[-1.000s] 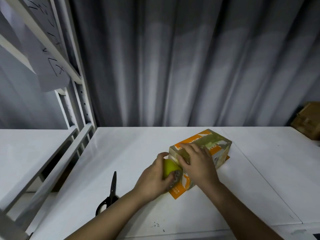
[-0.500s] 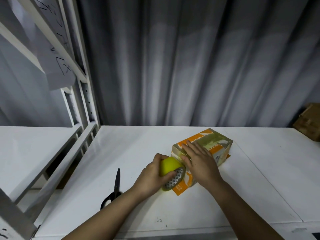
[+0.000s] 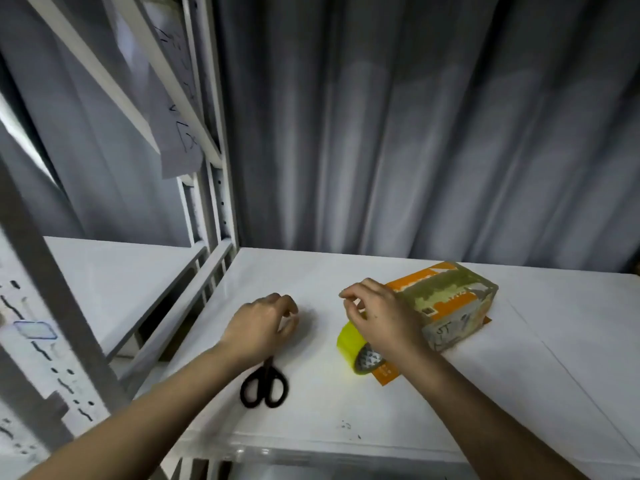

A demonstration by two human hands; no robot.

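Observation:
An orange cardboard box (image 3: 450,306), wrapped in tape, lies on the white table (image 3: 519,375). A yellow-green tape roll (image 3: 348,342) leans against the box's near end. My right hand (image 3: 381,320) lies over the roll with curled fingers, thumb and forefinger pinched together above it. Black scissors (image 3: 265,386) lie to the left, handles toward me. My left hand (image 3: 263,323) hovers over the blades with its fingers curled and hides them. Whether it grips them I cannot tell.
A white metal shelf frame (image 3: 211,271) stands along the table's left side, with paper sheets (image 3: 176,133) hanging from it. A grey curtain (image 3: 415,133) closes off the back. The table's front edge (image 3: 346,448) is near me.
My left hand let go of the tape roll and moved left over the scissors. My right hand slid off the box top onto the roll. The view swung left.

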